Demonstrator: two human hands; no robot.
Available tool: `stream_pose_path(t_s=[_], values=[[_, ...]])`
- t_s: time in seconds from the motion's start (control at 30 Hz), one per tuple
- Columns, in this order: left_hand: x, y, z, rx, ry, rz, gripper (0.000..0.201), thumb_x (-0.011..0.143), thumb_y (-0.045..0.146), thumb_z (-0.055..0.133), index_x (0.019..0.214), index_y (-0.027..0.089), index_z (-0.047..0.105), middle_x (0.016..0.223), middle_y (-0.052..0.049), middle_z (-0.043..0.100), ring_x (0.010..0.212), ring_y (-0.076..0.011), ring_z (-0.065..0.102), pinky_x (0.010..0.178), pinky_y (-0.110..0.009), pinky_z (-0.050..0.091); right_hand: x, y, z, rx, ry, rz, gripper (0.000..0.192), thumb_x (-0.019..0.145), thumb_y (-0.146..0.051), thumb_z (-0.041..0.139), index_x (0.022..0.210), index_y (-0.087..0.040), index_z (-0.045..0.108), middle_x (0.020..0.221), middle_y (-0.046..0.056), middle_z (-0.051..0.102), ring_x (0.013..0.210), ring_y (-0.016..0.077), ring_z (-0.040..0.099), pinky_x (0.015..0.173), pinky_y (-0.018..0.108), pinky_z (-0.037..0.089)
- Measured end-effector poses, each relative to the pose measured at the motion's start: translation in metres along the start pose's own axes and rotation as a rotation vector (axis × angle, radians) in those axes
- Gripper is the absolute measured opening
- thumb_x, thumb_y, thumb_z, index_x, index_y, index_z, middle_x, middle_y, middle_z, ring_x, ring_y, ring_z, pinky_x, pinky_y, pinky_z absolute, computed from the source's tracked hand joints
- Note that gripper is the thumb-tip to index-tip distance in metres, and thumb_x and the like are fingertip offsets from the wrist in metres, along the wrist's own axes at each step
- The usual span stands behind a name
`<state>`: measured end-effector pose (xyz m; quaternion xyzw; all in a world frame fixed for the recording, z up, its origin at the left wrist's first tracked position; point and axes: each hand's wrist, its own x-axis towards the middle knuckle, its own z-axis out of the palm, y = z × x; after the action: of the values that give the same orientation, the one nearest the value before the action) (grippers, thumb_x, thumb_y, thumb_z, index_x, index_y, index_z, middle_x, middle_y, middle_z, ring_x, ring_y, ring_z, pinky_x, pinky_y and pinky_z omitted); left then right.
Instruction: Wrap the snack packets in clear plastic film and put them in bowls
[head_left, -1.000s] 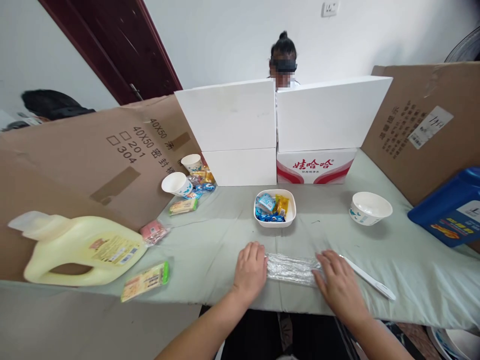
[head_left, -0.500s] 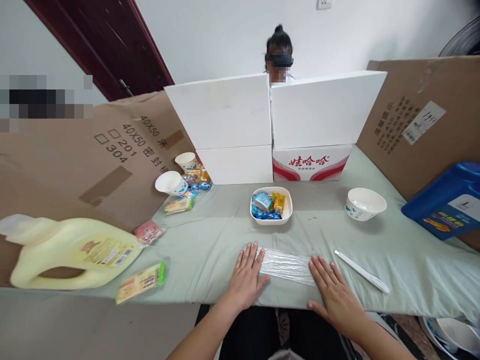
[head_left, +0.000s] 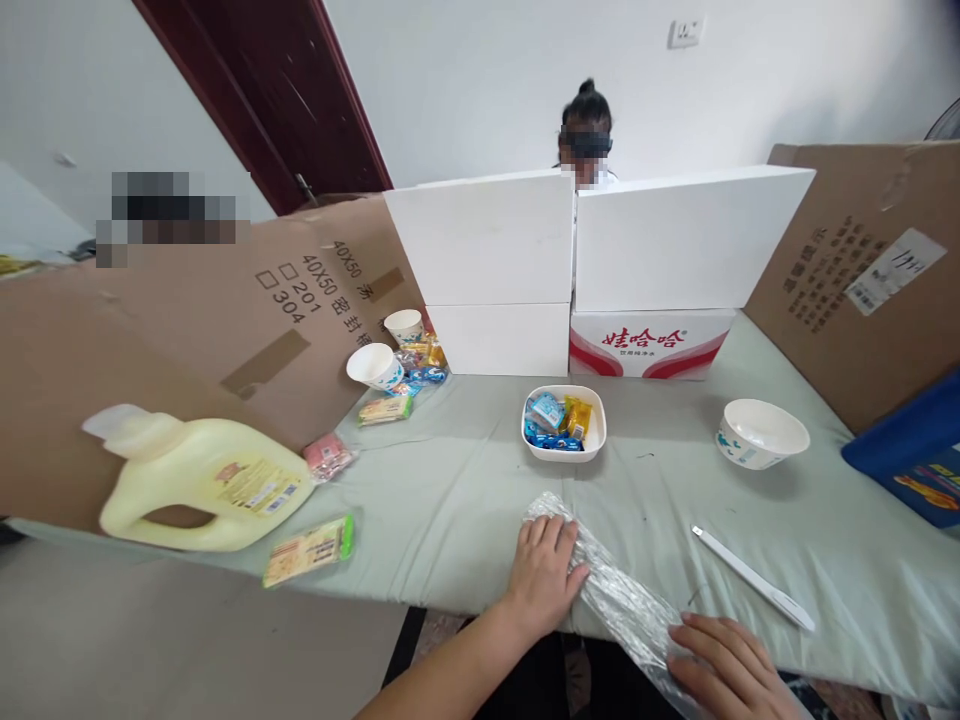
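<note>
A folded strip of clear plastic film (head_left: 626,605) slants from the tabletop down over the front edge of the table. Near its upper end, my left hand (head_left: 544,580) grips the film with bent fingers. At the lower end, my right hand (head_left: 731,660) has its fingers closed over the film, its thumb hidden. Just beyond the strip stands a white bowl (head_left: 564,455) holding blue and yellow wrapped snacks (head_left: 555,415). To the right of the film lies a slim white tool (head_left: 754,578) with a narrow tip.
At left are a yellow jug (head_left: 247,450), packs of toothpicks (head_left: 311,550), a pink packet (head_left: 328,457) and paper bowls (head_left: 375,367). A paper bowl (head_left: 761,435) and blue bottle (head_left: 915,450) stand right. White boxes (head_left: 499,245) and cardboard (head_left: 187,300) surround the table. A person (head_left: 586,125) sits behind.
My hands have gone from lying flat at the strip's ends to gripping it. The film has turned aslant, its right end drawn toward me past the table edge. The view has shifted left.
</note>
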<state>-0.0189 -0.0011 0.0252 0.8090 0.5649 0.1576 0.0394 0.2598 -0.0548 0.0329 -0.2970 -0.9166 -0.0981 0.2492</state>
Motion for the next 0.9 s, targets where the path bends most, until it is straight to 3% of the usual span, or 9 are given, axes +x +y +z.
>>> stream_pose_path(t_s=[0.1,0.2,0.27,0.37,0.47,0.6,0.73,0.8,0.9], values=[[-0.002,-0.005,0.002,-0.052,-0.015,0.059,0.053,0.084,0.045,0.062,0.13,0.021,0.053,0.129,-0.011,0.054,0.119,-0.0321,0.047,0.103,-0.053,0.035,0.02,-0.004,-0.024,0.135,-0.005,-0.025,0.024,0.086,-0.025,0.057,0.108,-0.034,0.064,0.102,-0.002,0.073,0.104,0.0211,0.065,0.085,0.034,0.053],[-0.005,-0.01,0.001,-0.094,-0.075,0.185,0.054,0.084,0.045,0.063,0.133,0.024,0.051,0.136,-0.01,0.05,0.126,-0.031,0.043,0.108,-0.052,0.031,0.045,-0.01,-0.04,0.346,-0.031,0.076,0.028,0.086,-0.02,0.057,0.111,-0.034,0.061,0.099,0.0,0.072,0.107,0.0207,0.064,0.09,0.035,0.052],[-0.008,-0.012,0.0,-0.121,-0.122,0.3,0.052,0.086,0.042,0.061,0.134,0.027,0.049,0.141,-0.007,0.047,0.131,-0.0286,0.039,0.111,-0.051,0.027,0.064,-0.011,-0.039,0.529,-0.067,0.174,0.026,0.089,-0.018,0.052,0.108,-0.032,0.061,0.097,0.001,0.071,0.101,0.0185,0.065,0.087,0.032,0.053],[-0.012,-0.015,0.0,-0.139,-0.149,0.373,0.051,0.087,0.039,0.059,0.135,0.027,0.047,0.143,-0.006,0.045,0.135,-0.0261,0.036,0.114,-0.05,0.023,0.094,-0.003,-0.013,0.735,-0.078,0.4,0.023,0.094,-0.021,0.041,0.1,-0.027,0.061,0.089,0.001,0.069,0.08,0.0141,0.067,0.072,0.025,0.054],[-0.013,-0.016,0.002,-0.154,-0.137,0.345,0.052,0.085,0.039,0.061,0.133,0.022,0.049,0.142,-0.008,0.047,0.136,-0.0256,0.035,0.116,-0.049,0.023,0.124,0.01,0.031,0.698,-0.101,0.596,0.028,0.095,-0.024,0.034,0.099,-0.021,0.062,0.087,0.002,0.07,0.068,0.0127,0.065,0.066,0.024,0.053],[-0.012,-0.013,0.0,-0.198,-0.116,0.324,0.05,0.084,0.036,0.062,0.131,0.024,0.052,0.136,-0.008,0.053,0.134,-0.026,0.039,0.115,-0.049,0.024,0.15,0.02,0.081,0.495,-0.21,0.553,0.022,0.092,-0.022,0.041,0.096,-0.021,0.063,0.094,0.003,0.071,0.086,0.0151,0.067,0.076,0.025,0.051],[-0.011,-0.012,-0.003,-0.255,-0.082,0.319,0.041,0.083,0.025,0.058,0.123,0.021,0.057,0.127,-0.009,0.059,0.13,-0.0271,0.042,0.113,-0.05,0.028,0.153,0.017,0.104,0.397,-0.267,0.511,0.018,0.092,-0.024,0.045,0.092,-0.022,0.062,0.092,0.003,0.069,0.083,0.0157,0.066,0.072,0.025,0.048],[-0.013,-0.013,-0.004,-0.303,-0.016,0.323,0.033,0.083,0.018,0.052,0.115,0.019,0.061,0.119,-0.01,0.062,0.125,-0.0264,0.046,0.11,-0.049,0.034,0.151,0.014,0.109,0.335,-0.284,0.504,0.018,0.094,-0.025,0.044,0.091,-0.022,0.061,0.09,0.004,0.068,0.08,0.0157,0.066,0.068,0.025,0.046],[-0.016,-0.018,-0.003,-0.413,0.181,0.264,0.033,0.082,0.008,0.04,0.105,0.017,0.062,0.104,-0.011,0.063,0.109,-0.0236,0.054,0.097,-0.044,0.046,0.148,0.012,0.113,0.254,-0.292,0.496,0.017,0.095,-0.027,0.043,0.095,-0.021,0.06,0.09,0.004,0.067,0.078,0.0158,0.065,0.066,0.025,0.044]])
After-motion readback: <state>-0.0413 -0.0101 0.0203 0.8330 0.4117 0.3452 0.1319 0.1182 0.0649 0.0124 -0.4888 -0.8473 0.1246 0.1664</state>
